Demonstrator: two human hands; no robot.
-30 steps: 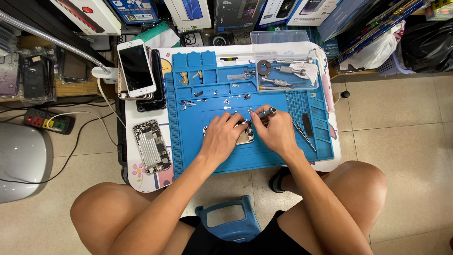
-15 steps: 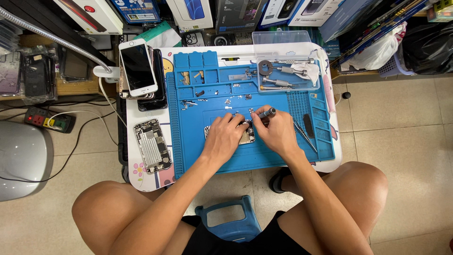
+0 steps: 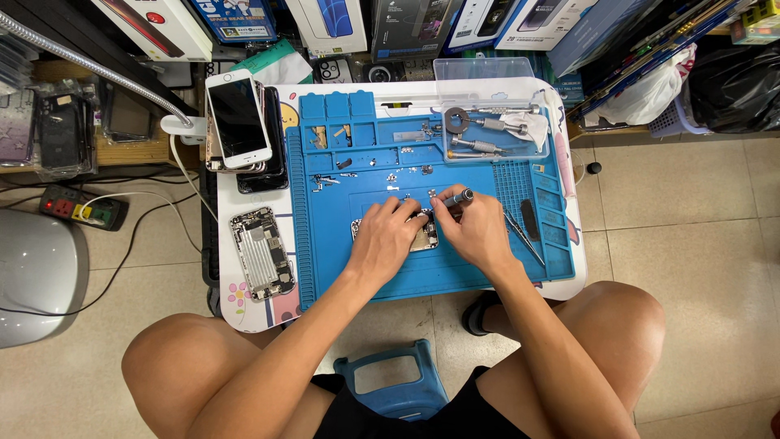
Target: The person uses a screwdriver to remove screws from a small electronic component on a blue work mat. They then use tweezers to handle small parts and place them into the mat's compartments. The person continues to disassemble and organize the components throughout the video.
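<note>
A person sits at a small white table [image 3: 244, 313] covered mostly by a blue repair mat [image 3: 479, 276]. Both hands meet at the middle of the mat over a small opened phone part [image 3: 422, 237], a metal-edged piece that peeks out between the fingers. The left hand [image 3: 386, 236] lies on top of this part with fingers bent, pressing it down against the mat; it grips nothing else. The right hand [image 3: 479, 232] is curled around a slim screwdriver [image 3: 457, 197] with a dark grey handle, held between thumb and fingers, its tip angled down toward the part just beside the left fingertips.

Loose screws and tiny metal pieces lie scattered on the mat above the hands. To the right of the right hand, a pair of tweezers [image 3: 524, 237] lies on the mat, and a dark flat tool [image 3: 529, 218] rests near them in the mat's ribbed section. At the far edge a clear plastic tray [image 3: 496, 134] holds more drivers and a white cloth. On the left part of the table an opened phone housing [image 3: 260, 254] lies face up with its insides showing, well apart from the hands. Further back on the left, a white smartphone [image 3: 237, 118] with a dark screen lies on a stack of other phones. A blue stool [image 3: 394, 390] shows between the person's knees
</note>
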